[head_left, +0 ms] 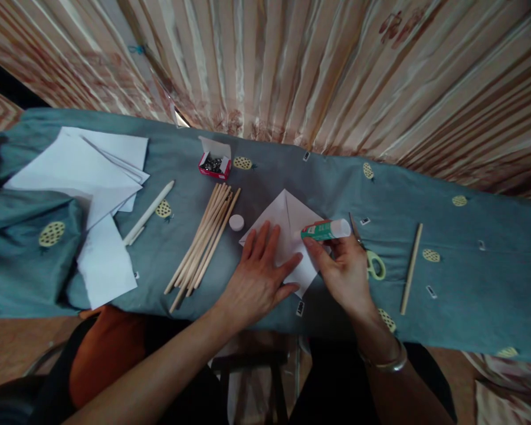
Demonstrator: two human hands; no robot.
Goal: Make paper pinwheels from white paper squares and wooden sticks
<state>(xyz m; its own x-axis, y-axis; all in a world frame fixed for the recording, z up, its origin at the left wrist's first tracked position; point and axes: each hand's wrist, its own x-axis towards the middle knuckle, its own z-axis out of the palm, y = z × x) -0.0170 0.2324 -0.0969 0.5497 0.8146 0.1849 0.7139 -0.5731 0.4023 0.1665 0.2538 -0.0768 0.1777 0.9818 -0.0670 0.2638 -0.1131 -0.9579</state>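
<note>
Glue stick [317, 231]: held in your right hand [345, 268], thumb and fingers closed around its green barrel, above the right half of the white paper [297, 217], near the middle of the table [473, 301]. Long axis runs left to right, roughly along the table's far edge, with a slight tilt; white base end points to the table's right end, working end to the left and toward the paper. Contact between tip and paper: cannot tell. Your left hand [256, 283] is unclenched, fingers spread, laid on the left part of the paper, fingertips toward the far edge. Paper sits as a diamond: one corner to the far edge, one to the near edge, one to the left; right corner hidden by your right hand. A crease runs down from the far corner. White cap [236, 222] just beside the left corner. Left of it, a bundle of wooden sticks [206, 236], long axes slanting from the near edge up toward the far edge. Scissors [375, 265] with pale green handles lie just beside your right hand, partly hidden.
</note>
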